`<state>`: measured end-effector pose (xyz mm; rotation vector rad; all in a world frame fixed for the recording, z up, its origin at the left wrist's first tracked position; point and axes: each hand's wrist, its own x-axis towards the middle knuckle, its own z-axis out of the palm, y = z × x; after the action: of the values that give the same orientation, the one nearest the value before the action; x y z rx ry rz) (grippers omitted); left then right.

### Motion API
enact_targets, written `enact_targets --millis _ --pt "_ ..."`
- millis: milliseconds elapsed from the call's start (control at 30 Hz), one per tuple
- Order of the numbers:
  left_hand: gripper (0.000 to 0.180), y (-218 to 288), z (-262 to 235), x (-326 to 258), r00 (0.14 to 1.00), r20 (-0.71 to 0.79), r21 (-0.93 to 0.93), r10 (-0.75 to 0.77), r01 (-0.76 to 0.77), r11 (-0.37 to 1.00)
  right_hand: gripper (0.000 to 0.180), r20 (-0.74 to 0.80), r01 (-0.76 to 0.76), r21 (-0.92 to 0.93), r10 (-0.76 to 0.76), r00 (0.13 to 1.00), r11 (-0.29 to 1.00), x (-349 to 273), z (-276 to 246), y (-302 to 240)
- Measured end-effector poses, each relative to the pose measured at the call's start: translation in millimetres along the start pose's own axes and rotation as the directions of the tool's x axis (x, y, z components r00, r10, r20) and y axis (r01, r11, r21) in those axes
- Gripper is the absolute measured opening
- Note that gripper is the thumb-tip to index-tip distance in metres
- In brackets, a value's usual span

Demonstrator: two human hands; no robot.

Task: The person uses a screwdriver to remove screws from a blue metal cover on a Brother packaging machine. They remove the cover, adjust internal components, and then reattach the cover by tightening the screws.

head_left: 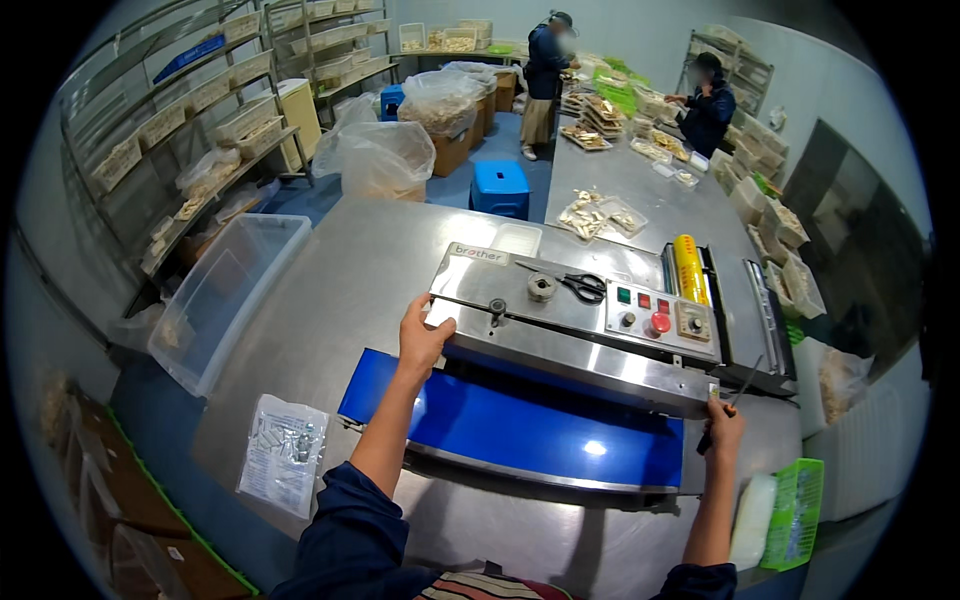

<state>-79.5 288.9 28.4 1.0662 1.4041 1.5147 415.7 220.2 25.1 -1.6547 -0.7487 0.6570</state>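
In front of me on the metal table is a band sealer (pixel 560 285) with a steel housing and a blue conveyor belt (pixel 540 425). A long steel front cover (pixel 580 368) runs above the belt. My left hand (pixel 424 338) grips the cover's left end, thumb in front and fingers behind. At its right end is my right hand (pixel 724 428), closed around a slim dark-handled tool (pixel 746 378) whose thin shaft points up and away; its exact kind is unclear. Black scissors (pixel 580 286) and a small round roll (pixel 541 288) lie on the housing, left of the control panel (pixel 662 312).
A plastic bag with papers and small parts (pixel 284 452) lies at left, near a clear bin (pixel 230 300). A green basket (pixel 795 515) stands at right. Behind the sealer are a yellow film roll (pixel 690 268) and mushroom-like pieces (pixel 598 214). Two people work farther back.
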Motion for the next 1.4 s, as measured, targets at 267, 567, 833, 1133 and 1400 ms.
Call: enact_targets --millis 267,567,833,1133,1400 --pt "0.065 -45.7 3.3 39.4 0.987 0.054 0.219 0.149 -0.157 0.963 0.016 -0.004 0.027 -0.020 -0.027 1.000 0.999 34.9 11.6 23.2" --pt "0.054 -22.1 0.6 16.8 0.969 -0.016 0.479 0.246 -0.209 0.853 0.029 -0.121 0.204 -0.394 -0.271 0.955 0.896 20.4 29.0 3.8" --pt "0.055 -27.8 9.6 23.4 0.946 -0.020 0.559 0.325 -0.259 0.788 0.031 -0.049 0.046 -0.198 -0.057 0.997 0.979 31.8 17.4 6.6" --pt "0.062 -21.9 5.2 -1.7 0.926 -0.020 0.596 0.377 -0.291 0.748 0.031 -0.177 0.246 -0.286 -0.304 0.936 0.926 32.2 19.1 18.3" --pt "0.062 -27.8 -0.6 7.4 0.945 0.051 0.562 0.322 -0.294 0.773 0.032 -0.075 0.003 -0.085 -0.010 0.997 0.996 32.0 19.1 7.1"
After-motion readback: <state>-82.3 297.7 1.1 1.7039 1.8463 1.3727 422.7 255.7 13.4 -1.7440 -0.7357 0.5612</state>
